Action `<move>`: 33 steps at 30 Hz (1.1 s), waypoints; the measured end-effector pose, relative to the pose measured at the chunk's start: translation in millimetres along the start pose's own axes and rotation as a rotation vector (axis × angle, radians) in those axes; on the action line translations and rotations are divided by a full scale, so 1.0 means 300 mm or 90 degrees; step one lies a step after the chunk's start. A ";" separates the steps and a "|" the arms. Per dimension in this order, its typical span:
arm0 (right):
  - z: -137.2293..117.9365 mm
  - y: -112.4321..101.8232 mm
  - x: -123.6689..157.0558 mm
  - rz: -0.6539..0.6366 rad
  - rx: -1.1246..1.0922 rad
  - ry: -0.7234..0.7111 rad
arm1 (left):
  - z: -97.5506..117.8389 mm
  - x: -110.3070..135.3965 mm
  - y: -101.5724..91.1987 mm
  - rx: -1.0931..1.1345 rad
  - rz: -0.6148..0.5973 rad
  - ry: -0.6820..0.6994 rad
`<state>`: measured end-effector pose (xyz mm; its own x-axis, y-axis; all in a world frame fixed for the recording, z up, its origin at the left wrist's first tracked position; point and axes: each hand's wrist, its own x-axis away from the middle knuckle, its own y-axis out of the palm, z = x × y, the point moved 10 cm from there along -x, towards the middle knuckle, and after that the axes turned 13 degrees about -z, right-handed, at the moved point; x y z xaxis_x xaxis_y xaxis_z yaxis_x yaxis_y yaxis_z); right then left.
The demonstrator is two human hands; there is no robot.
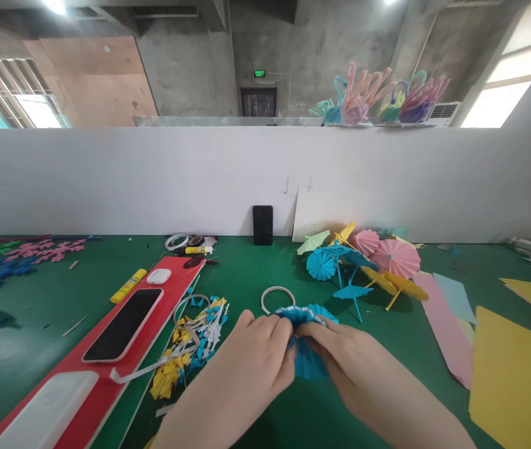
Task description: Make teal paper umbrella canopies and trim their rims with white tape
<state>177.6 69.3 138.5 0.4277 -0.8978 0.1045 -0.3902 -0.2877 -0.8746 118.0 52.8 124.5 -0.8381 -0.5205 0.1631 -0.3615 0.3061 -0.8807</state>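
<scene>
My left hand (256, 355) and my right hand (340, 352) meet at the middle of the green table (246, 274). Both pinch a pleated blue paper fan (307, 330) with a white-striped edge, fingers pressed together on its folds. A tape ring (277, 298) lies just behind the fan. Finished paper umbrellas (363, 262) in blue, pink, yellow and green lie further back on the right.
A red board (171, 287) at left carries a phone (123, 324), a white earbud case (159, 275) and a white box (45, 411). Paper scraps (190, 349) lie beside it. Yellow and pink sheets (513, 368) sit right. A white partition (199, 181) closes the back.
</scene>
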 end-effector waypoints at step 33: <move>0.001 -0.024 -0.002 0.013 -0.093 -0.019 | -0.086 0.010 -0.016 0.302 0.094 -0.069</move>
<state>180.3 71.8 144.6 0.4420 -0.8941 0.0716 -0.5128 -0.3174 -0.7977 106.7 70.4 140.7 -0.8099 -0.5866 -0.0040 0.0051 -0.0002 -1.0000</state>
